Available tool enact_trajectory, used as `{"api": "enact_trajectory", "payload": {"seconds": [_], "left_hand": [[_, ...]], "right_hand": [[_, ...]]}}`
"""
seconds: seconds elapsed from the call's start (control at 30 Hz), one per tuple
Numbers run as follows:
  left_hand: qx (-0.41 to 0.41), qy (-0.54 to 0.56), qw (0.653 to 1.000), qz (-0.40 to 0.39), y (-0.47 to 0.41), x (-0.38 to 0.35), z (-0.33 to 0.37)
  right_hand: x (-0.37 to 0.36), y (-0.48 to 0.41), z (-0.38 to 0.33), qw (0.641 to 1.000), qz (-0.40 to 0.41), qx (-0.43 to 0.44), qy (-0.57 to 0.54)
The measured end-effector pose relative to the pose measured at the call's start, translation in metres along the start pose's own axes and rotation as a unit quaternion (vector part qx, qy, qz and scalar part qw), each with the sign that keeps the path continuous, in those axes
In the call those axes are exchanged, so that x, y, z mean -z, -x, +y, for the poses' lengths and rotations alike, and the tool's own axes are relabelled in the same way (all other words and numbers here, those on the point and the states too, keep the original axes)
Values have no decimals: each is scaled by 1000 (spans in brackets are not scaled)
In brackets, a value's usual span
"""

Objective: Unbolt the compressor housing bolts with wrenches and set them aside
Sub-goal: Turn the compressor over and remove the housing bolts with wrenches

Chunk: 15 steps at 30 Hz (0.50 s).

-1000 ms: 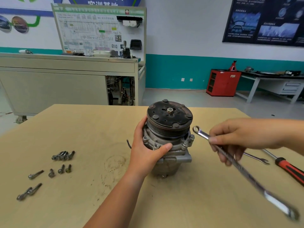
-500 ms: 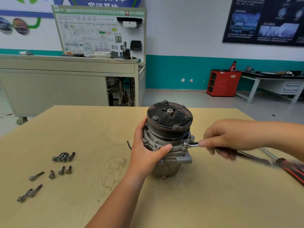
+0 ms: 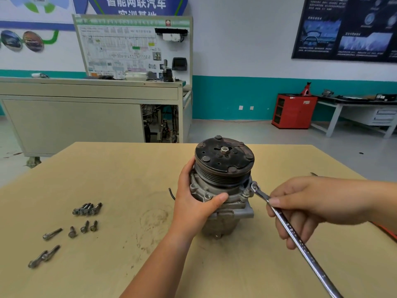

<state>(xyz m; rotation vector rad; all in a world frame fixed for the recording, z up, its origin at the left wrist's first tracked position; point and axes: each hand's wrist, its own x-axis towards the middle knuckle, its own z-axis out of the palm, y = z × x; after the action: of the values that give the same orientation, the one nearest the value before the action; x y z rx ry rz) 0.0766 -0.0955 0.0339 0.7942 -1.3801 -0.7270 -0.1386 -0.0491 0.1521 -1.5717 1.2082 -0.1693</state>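
The compressor point(image 3: 224, 166) is being gripped by the left hand point(image 3: 193, 203) as the right hand's point(image 3: 311, 207) pinched wrench point(image 3: 304, 252) is being seated on a bolt point(image 3: 254, 185) beyond its fingertips point(image 3: 274, 202), likely for loosening.

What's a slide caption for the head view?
Left hand steadies the upright compressor while the right hand holds a wrench on a housing bolt; loose bolts lie to the left.

Compressor point(image 3: 224, 160): upright on tan table point(image 3: 107, 173), pulley face up.
Left hand point(image 3: 193, 203): grips the housing just below the pulley.
Right hand point(image 3: 309, 203): holds long wrench point(image 3: 315, 268), its ring end seated on a flange bolt point(image 3: 254, 186) at the housing's right side.
Loose bolts point(image 3: 87, 209): three small groups on the table, well left of the compressor.
Red cabinet point(image 3: 294, 111): against the far wall.
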Motion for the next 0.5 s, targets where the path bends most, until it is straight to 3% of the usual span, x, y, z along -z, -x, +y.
{"api": "enact_trajectory", "payload": {"seconds": [0.17, 0.3, 0.4, 0.5], "left_hand": [[2, -4, 1000, 1, 1, 0, 1], [-1, -2, 1000, 1, 0, 0, 0], [2, -1, 1000, -2, 1, 0, 0], [5, -1, 1000, -3, 1, 1, 1]], "right_hand": [[-14, -4, -6, 998, 23, 6, -65], [-10, -3, -16, 1000, 15, -25, -8], [12, -3, -31, 971, 64, -40, 225], [29, -12, -39, 868, 161, 32, 468]]}}
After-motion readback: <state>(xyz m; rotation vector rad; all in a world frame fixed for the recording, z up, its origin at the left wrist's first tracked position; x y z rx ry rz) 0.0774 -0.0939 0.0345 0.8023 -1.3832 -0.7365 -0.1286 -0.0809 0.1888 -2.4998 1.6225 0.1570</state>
